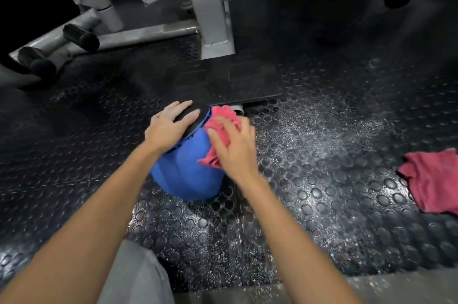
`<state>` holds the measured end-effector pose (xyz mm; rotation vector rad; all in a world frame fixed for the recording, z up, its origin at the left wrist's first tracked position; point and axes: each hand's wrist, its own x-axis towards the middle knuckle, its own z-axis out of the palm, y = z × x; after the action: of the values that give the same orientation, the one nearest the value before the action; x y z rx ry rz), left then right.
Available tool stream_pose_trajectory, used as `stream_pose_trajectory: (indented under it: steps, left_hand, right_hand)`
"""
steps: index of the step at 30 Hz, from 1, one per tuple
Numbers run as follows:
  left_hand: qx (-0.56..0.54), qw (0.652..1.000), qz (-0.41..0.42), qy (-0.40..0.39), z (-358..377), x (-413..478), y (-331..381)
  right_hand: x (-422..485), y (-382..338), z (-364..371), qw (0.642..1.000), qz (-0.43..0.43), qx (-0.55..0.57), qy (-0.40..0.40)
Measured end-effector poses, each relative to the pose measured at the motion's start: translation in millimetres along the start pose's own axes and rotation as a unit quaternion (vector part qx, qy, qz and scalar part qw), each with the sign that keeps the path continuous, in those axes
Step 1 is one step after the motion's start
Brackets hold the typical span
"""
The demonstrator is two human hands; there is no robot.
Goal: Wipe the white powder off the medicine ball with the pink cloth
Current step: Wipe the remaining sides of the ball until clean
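Gripping pink cloth (221, 118) against medicine ball (184, 175), right hand (235, 150); left hand (168, 127) spread flat atop it.

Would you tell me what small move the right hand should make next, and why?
Probably sweep the pink cloth down the blue side of the medicine ball: the right hand holds it against the ball's upper right, the blue below lies bare, and the left hand steadies the black top.
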<state>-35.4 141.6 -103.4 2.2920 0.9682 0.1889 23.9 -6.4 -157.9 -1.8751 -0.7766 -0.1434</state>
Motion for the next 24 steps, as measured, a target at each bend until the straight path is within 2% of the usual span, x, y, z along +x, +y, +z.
stream_pose_trajectory:
  steps: [2,5,7,10,12,14,18,19,24]
  left_hand:
    - [-0.059,0.998,0.012,-0.021,-5,1,-12]
    - [-0.064,0.996,0.018,0.051,1,4,-22]
    - [-0.075,0.994,-0.006,0.074,2,10,-16]
    - [-0.109,0.991,-0.027,0.067,-3,21,-13]
    - [-0.138,0.987,-0.041,0.071,-5,24,-16]
    - [-0.143,0.984,-0.057,0.088,-3,23,-18]
    - [-0.127,0.972,-0.128,0.153,4,15,-12]
    - [-0.133,0.965,-0.148,0.169,6,14,-10]
    - [-0.194,0.940,-0.182,0.214,4,2,-21]
  right_hand:
    - [22,26,2,0.997,0.067,0.023,-0.033]
    - [39,33,1,0.985,0.154,0.059,-0.047]
    - [29,9,4,0.989,0.127,0.078,-0.022]
    - [-5,-26,18,0.999,-0.001,0.053,0.005]
    - [-4,-24,22,0.998,-0.047,0.029,-0.005]
    - [15,-13,22,0.999,-0.025,0.036,-0.028]
    - [58,-3,26,0.988,0.111,0.092,-0.061]
    - [63,-8,28,0.986,0.122,0.087,-0.072]
    - [7,-27,31,0.998,-0.004,0.053,-0.015]
